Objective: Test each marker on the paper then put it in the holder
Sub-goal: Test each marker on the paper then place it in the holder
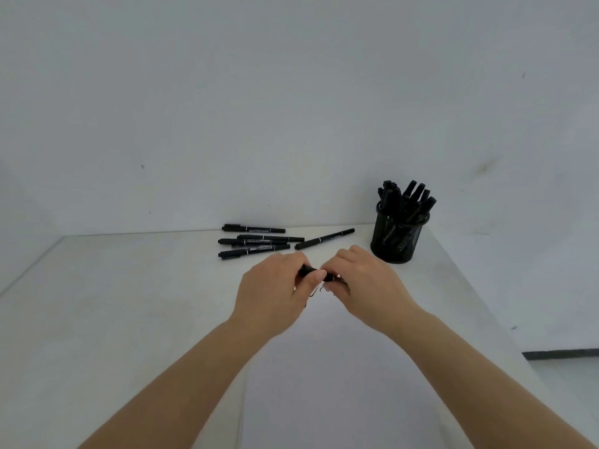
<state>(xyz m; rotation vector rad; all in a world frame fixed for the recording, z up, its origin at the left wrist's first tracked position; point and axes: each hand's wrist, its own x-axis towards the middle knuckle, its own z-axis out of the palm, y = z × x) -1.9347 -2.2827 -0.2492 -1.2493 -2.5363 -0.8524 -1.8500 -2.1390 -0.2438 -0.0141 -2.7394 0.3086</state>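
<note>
marker in hands: black marker (310, 271) held level between both hands, just above far end of the paper (324, 367); mostly hidden by fingers.
left hand (275, 296): fingers curled round the barrel end.
right hand (359, 283): fingers pinched on the other end, prob. the cap; can't tell if cap is on or off.
paper: white sheet on desk (97, 319); small dark scribbles (321, 291) under the hands.
loose markers (256, 243): approx. five lying on desk behind hands, one angled apart twd the holder.
holder (399, 236): black mesh cup, far right, already crowded w/ markers.
handling (judged): light, stiff, smooth plastic; rolls if laid down. Best hold mid-barrel, pull cap straight. Holder is light, may tip if a marker is jammed in.
</note>
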